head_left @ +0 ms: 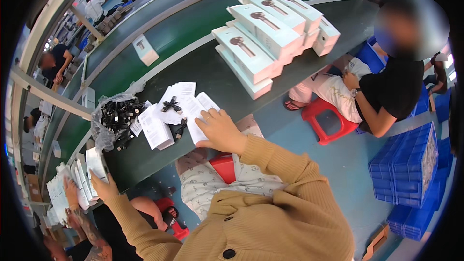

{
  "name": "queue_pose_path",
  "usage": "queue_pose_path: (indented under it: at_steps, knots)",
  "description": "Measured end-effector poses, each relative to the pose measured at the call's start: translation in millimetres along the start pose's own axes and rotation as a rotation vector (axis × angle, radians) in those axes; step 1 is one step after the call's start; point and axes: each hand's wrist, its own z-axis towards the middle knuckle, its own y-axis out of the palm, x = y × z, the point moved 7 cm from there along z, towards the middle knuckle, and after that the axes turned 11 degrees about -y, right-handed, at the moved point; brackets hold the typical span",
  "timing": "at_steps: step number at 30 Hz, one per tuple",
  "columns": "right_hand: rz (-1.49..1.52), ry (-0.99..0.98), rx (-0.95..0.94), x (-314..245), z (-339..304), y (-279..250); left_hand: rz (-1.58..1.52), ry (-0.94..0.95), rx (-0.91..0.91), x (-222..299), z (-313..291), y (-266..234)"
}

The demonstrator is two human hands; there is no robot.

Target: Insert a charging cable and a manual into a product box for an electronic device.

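My left hand (105, 187) reaches to the left end of the table and grips the near end of a white box (95, 161) between thumb and fingers. My right hand (220, 130) lies with fingers spread on a stack of white printed leaflets (195, 121). Left of that hand, a coiled black cable (171, 105) rests on loose leaflets, and another black cable (181, 128) lies beside a thick leaflet stack (155, 128). A clear plastic bag (103, 137) full of black cables (121, 116) sits between my hands.
White boxes picturing a device (270, 29) are piled at the back right. One similar box (145, 50) lies on the green conveyor (113, 63). A co-worker (396, 82) sits at right; another person's tattooed arm (89, 229) reaches among white boxes (79, 179) at left. Blue crates (403, 169) stand right.
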Motion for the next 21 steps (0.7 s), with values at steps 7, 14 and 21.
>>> queue_pose_path:
  at_steps: [7, 14, 21]
  knots:
    - [-0.087, -0.160, -0.098, 3.0, -11.2, 21.4, -0.112, -0.132, 0.197, -39.6, -48.0, -40.9]
    - [-0.017, -0.030, 0.074, 25.0, 8.5, 10.3, -1.219, -0.228, -0.295, 35.2, -126.1, -38.2]
    - [0.620, 0.173, 0.027, 32.7, 14.4, 43.6, -1.672, -0.379, -0.633, 81.8, -212.6, -12.0]
